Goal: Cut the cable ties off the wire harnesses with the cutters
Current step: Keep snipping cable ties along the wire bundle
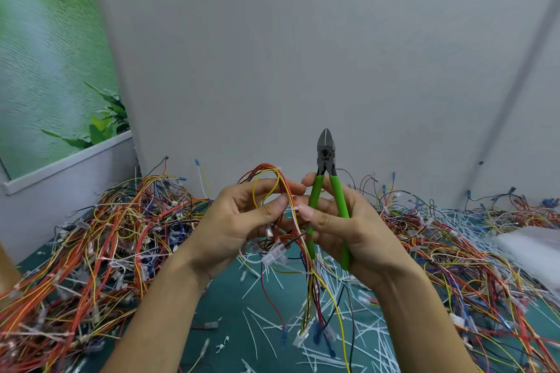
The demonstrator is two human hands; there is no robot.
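Left hand (pixel 242 215) pinches a wire harness (pixel 298 239); right hand (pixel 342 221) grips green-handled cutters (pixel 328 188), blades closed, pointing to 12 o'clock, above the tabletop (pixel 224 306).

We have one view only, from a wide-angle camera worn on the head, facing forward and down over the bench (pixel 225 304). It sits close. Both forearms enter from the bottom edge, and the left hand (pixel 242 216) and right hand (pixel 359 235) meet at mid-frame. The wall (pixel 272 54) behind fills the upper half.
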